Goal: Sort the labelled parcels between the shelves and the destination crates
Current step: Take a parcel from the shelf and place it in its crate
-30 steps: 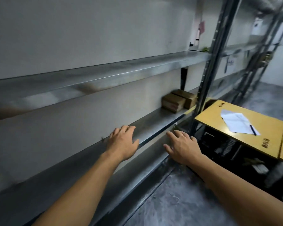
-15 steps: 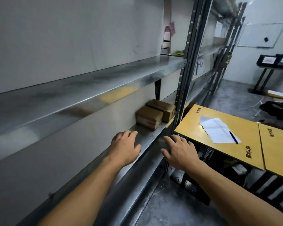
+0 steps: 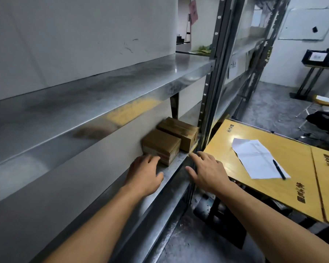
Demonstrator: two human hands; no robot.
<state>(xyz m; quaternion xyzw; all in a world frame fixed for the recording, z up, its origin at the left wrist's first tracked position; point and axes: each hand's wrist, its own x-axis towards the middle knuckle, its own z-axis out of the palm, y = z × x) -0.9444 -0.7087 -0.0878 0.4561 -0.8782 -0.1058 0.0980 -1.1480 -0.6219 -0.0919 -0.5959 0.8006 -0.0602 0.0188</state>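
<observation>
Holding nothing with either hand, both palm-down with a gap between them. Over the shelf (image 3: 174, 168), left hand (image 3: 144, 173) laid out with fingers straight and loose, tips right at the lower front corner of the near box (image 3: 160, 146); touching it or not, cannot tell through the blur. Just behind that box, farther from the left hand, a second box (image 3: 180, 132) on the same shelf. Over the shelf's front edge, right hand (image 3: 210, 172) spread wide, fingertips near the post (image 3: 209, 82) and apart from both boxes. To the right of the right hand, a yellow board (image 3: 292, 149) with paper (image 3: 254, 158) on it and a pen (image 3: 279, 168) lying on the paper. Above both hands, an upper shelf (image 3: 103, 88), shiny and blurred.
</observation>
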